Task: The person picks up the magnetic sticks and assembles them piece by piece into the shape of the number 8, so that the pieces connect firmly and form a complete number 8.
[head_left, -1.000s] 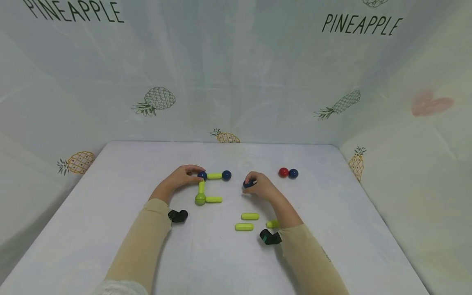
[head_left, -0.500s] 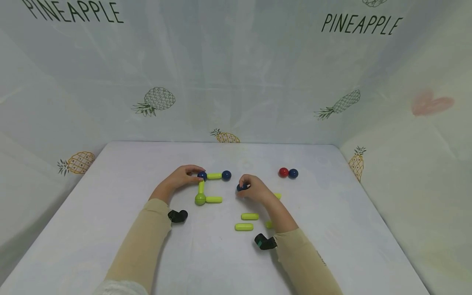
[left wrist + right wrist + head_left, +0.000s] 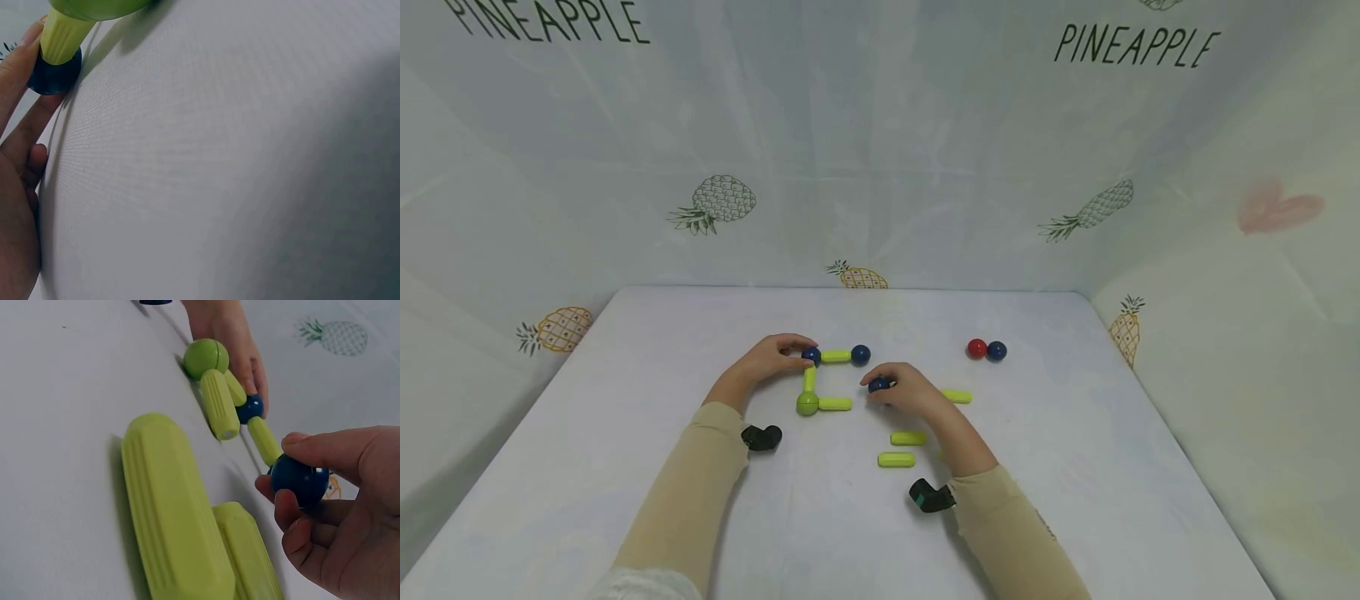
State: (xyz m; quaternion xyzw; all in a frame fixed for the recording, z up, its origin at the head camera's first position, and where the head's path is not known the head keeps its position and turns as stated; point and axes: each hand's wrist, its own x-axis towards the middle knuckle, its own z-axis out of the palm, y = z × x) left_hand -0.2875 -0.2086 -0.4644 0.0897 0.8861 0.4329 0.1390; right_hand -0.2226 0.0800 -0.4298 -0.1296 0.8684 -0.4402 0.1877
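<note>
My left hand (image 3: pixel 767 358) holds a dark blue ball (image 3: pixel 811 357) between thumb and fingers at the corner of a joined shape on the table. From that ball one lime-green stick (image 3: pixel 836 357) runs right to another blue ball (image 3: pixel 861 356). A second stick (image 3: pixel 808 381) comes toward me to a green ball (image 3: pixel 807 404), which has a further stick (image 3: pixel 836 404) pointing right with its outer end free. My right hand (image 3: pixel 913 392) pinches a loose blue ball (image 3: pixel 300 480), to the right of that free end. The left wrist view shows the left fingers around their ball.
Loose green sticks lie near my right forearm: one (image 3: pixel 908 438), another (image 3: pixel 896 460) nearer me, and a third (image 3: pixel 957 397) partly behind the hand. A red ball (image 3: pixel 977 349) and a blue ball (image 3: pixel 996 351) sit side by side farther right on the white table (image 3: pixel 1075 467).
My right hand has moved left and slightly toward me with its blue ball, closer to the joined shape, uncovering one loose stick. The left hand has stayed put.
</note>
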